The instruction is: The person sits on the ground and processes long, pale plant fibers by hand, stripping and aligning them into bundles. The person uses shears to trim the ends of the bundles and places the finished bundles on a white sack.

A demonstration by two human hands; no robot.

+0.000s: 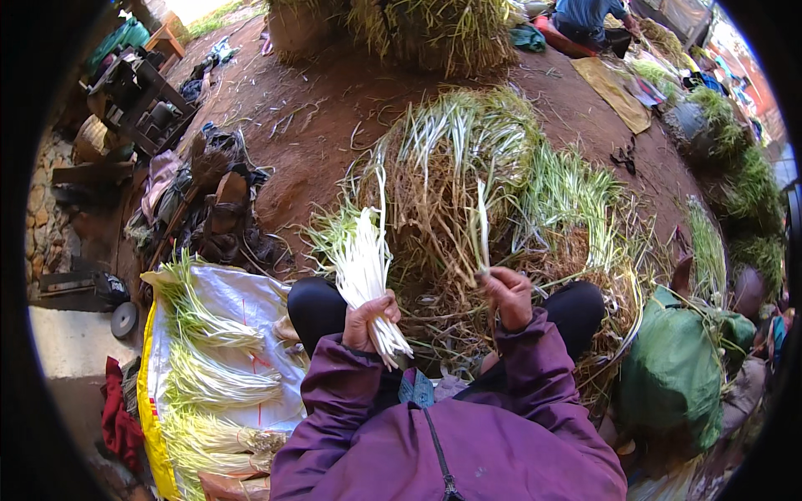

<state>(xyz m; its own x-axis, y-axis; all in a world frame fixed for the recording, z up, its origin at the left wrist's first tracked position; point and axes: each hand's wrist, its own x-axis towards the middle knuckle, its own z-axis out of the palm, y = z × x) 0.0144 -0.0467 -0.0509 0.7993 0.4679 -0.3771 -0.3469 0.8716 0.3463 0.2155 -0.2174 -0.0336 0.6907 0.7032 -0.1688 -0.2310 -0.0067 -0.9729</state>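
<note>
My left hand is closed around a bundle of white plant stalks with pale green tops. One longer stalk stands up above the bundle. My right hand pinches the lower end of a single stalk between thumb and fingers. Beyond both hands lies a heap of long stalks with brown, tangled roots. To its right is a greener pile of stalks. At the left, on a white and yellow plastic sheet, lie several bunches of cleaned stalks.
A large stack of plants stands on the earth floor ahead. Right of me sits a green sack. Dark cloths and debris lie at the left. A person in blue sits at the upper right, near a tan cloth.
</note>
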